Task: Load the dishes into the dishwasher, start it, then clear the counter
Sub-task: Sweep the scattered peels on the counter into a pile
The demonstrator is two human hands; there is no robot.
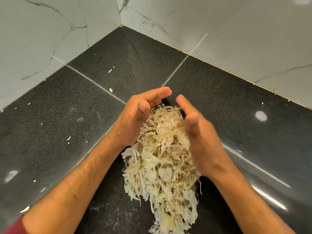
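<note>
Hands (135, 119) (200, 134) cupping peels (162, 159), pile's bottom cropped

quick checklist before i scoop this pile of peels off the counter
1. Left hand on the left side of the peels: ok, cupped against them.
2. Right hand on the right side: ok, fingers straight, though blurred.
3. Far end closed: not ok, a gap shows between the fingertips.
4. Pile gathered: not ok, its tail trails toward the near edge, past the wrists.
5. Stray bits on the counter: not ok, several lie to the left, outside the hands.
6. Bin or bag to drop them in: cannot tell, none in view.
</note>
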